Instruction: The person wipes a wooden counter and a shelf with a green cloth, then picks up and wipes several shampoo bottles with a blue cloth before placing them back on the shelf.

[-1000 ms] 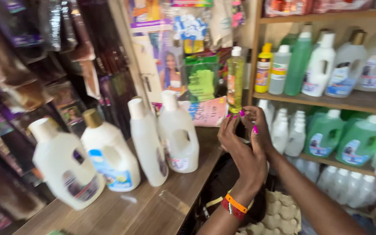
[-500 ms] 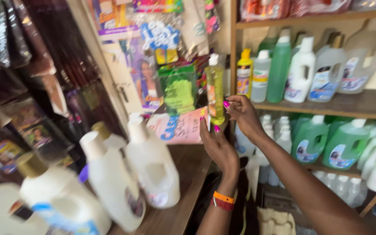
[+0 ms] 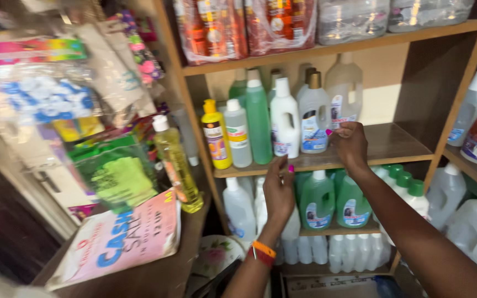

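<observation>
R hand (image 3: 350, 144) fingers curled on clear plastic jug w/ white label (image 3: 343, 91); grip unclear. L hand (image 3: 279, 190) open, flat at wooden shelf edge (image 3: 316, 164), below white bottle (image 3: 284, 118). Better steady neighbours, move slow.

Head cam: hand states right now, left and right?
Left hand: open, empty, fingertips at the front edge of the wooden shelf.
Right hand: curled at the base of the clear jug; grip cannot be told.

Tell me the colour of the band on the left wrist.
Orange with a red strip beneath it, on the wristband below the left hand; only the head view shows it.
</observation>
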